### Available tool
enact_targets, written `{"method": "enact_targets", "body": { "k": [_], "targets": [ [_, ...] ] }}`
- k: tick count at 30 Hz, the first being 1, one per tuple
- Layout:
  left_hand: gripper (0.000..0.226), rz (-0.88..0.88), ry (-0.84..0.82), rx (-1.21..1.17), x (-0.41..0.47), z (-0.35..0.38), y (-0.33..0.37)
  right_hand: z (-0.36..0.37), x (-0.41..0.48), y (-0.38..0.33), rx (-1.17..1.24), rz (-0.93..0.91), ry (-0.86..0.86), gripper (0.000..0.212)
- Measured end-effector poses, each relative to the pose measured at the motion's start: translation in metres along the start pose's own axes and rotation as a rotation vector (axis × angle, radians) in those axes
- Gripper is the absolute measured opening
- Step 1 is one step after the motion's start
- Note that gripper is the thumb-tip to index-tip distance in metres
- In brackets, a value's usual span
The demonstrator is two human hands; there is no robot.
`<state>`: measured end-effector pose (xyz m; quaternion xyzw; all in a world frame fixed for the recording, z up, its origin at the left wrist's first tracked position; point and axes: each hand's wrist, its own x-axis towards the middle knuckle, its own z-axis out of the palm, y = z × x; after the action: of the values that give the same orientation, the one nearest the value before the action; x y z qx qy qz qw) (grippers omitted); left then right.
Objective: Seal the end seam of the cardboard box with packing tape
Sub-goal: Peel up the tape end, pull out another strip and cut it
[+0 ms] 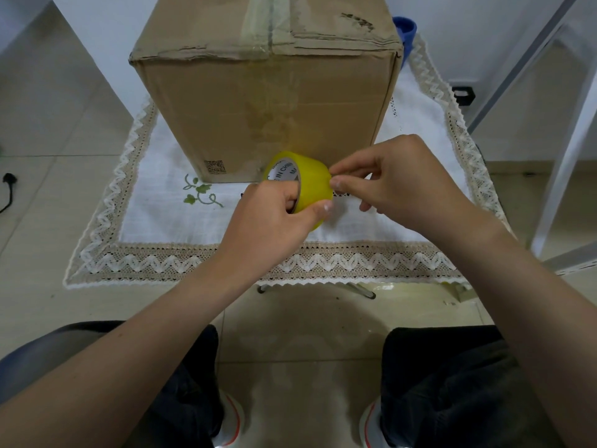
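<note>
A tall brown cardboard box (258,114) stands on the small table, its top seam covered by an older strip of clear tape running down onto the near face. In front of it is a roll of yellow packing tape (307,182). My left hand (274,218) grips the roll, fingers through its core and thumb on the outer face. My right hand (394,182) pinches at the roll's right edge with thumb and forefinger, where the tape end lies. No pulled-out strip is visible.
A white lace-edged tablecloth (193,253) with a green embroidered sprig covers the table. A blue object (405,30) sits behind the box at the right. White furniture legs (562,176) stand to the right. My knees and shoes are below, on the tiled floor.
</note>
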<state>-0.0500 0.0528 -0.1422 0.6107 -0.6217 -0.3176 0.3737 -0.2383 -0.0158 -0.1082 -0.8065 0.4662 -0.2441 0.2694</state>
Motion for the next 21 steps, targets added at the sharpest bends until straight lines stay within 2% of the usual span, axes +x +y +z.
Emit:
{"method": "enact_targets", "body": {
  "k": [2, 5, 11, 21],
  "targets": [
    [0.042, 0.009, 0.011, 0.042, 0.0, 0.001, 0.001, 0.0, 0.001, 0.0, -0.028, -0.02, 0.006, 0.007],
    [0.056, 0.009, 0.022, 0.098, -0.001, 0.001, 0.003, -0.002, 0.001, 0.0, -0.051, -0.039, 0.01, 0.005],
    [0.061, 0.049, 0.0, 0.194, -0.003, 0.001, 0.005, -0.001, 0.0, -0.004, -0.114, -0.063, 0.007, 0.007],
    [0.065, 0.076, 0.0, 0.308, -0.006, 0.002, 0.011, 0.002, -0.003, -0.013, -0.09, 0.038, -0.012, 0.01]
  ]
}}
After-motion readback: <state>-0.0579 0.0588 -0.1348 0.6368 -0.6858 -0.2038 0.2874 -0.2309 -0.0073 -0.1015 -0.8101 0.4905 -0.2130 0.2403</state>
